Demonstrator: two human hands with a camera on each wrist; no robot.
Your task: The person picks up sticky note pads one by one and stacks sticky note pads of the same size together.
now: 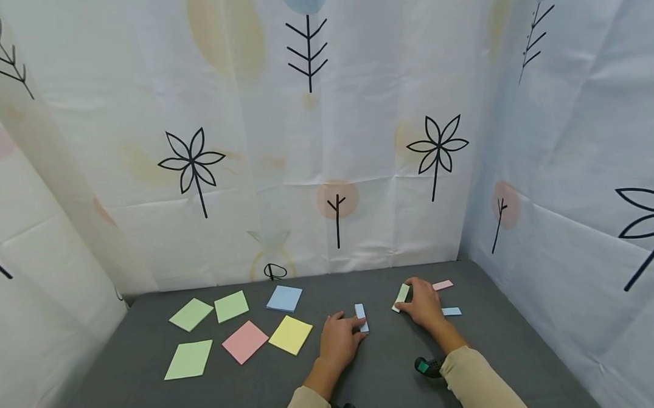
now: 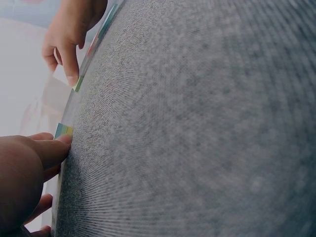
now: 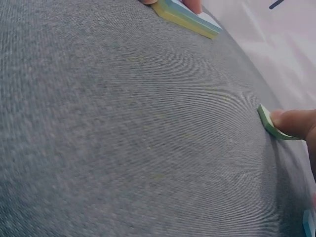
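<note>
My left hand (image 1: 338,340) pinches the near end of a narrow sticky-note pad (image 1: 360,311). Blue sheets lie on top of it, and the right wrist view shows a yellow layer (image 3: 187,23) underneath. To the right, my right hand (image 1: 424,306) holds a narrow green sticky-note pad (image 1: 401,294) lengthwise, thumb at its near end and fingers at the far end. The green pad (image 3: 265,120) sits at table level in the right wrist view. Just beyond my right hand lie a pink strip pad (image 1: 443,285) and a blue strip pad (image 1: 452,312), the latter partly covered by the hand.
Square sticky-note pads lie on the left of the grey table (image 1: 389,384): several green ones (image 1: 188,360), a pink one (image 1: 245,342), a yellow one (image 1: 291,335) and a blue one (image 1: 284,298). Printed white curtains (image 1: 284,230) enclose the table at the back and sides.
</note>
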